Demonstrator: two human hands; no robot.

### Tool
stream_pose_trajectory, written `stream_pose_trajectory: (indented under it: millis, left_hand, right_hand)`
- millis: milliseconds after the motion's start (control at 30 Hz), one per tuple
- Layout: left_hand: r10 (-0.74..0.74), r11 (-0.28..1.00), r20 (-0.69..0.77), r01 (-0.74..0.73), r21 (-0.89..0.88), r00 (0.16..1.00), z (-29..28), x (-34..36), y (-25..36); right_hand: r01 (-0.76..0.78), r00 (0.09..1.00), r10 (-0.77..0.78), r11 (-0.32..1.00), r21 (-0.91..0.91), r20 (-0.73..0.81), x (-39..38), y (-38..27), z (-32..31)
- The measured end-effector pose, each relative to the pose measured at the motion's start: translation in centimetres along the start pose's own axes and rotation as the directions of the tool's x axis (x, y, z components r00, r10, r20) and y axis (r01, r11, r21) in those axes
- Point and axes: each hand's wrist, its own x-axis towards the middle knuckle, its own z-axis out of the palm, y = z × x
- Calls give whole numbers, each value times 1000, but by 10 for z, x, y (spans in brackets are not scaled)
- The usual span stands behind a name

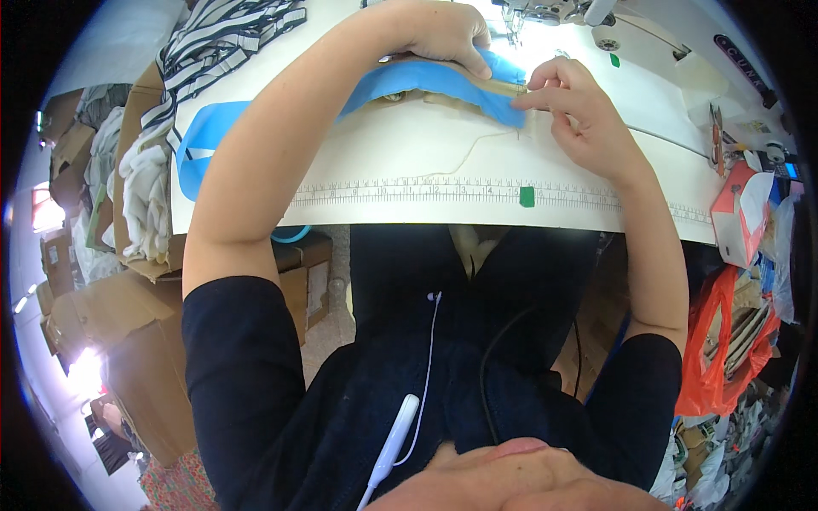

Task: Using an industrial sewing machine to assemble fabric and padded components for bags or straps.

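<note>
My left hand grips a blue fabric piece and a tan strip along their upper edge. My right hand is at their right end, an index finger touching the fabric, the other fingers loosely bent and apart. A loose pale thread trails below the fabric onto the white table. Another blue piece lies at the left, partly behind my left forearm.
Sewing machine parts stand at the top. A printed ruler runs along the front edge. Striped straps lie upper left beside boxes of white cloth. Scissors, a pink box and a red bag are at the right.
</note>
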Motion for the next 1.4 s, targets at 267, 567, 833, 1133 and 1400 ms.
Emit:
stream_pose_trajectory:
  millis: [267, 567, 833, 1133, 1400]
  left_hand:
    - [0, 999, 42, -2, 40, 999, -2, 7, -1]
    - [-38, 999, 108, 40, -13, 993, -8, 8, -1]
    - [-90, 996, 121, 92, -8, 989, -11, 6, 8]
    - [-77, 997, -134, 77, -4, 988, 5, -1, 10]
    - [-71, 997, -143, 71, -3, 987, 4, -7, 14]
  right_hand:
    - [17, 999, -13, 994, -111, 38, -1, 1, 0]
    - [37, 998, -33, 994, -105, 45, -1, 3, 2]
    - [53, 998, -47, 990, -131, 45, -2, 1, 2]
    - [116, 993, -106, 944, -309, 49, 2, -14, 4]
    - [62, 998, -58, 944, -323, 21, 2, -23, -1]
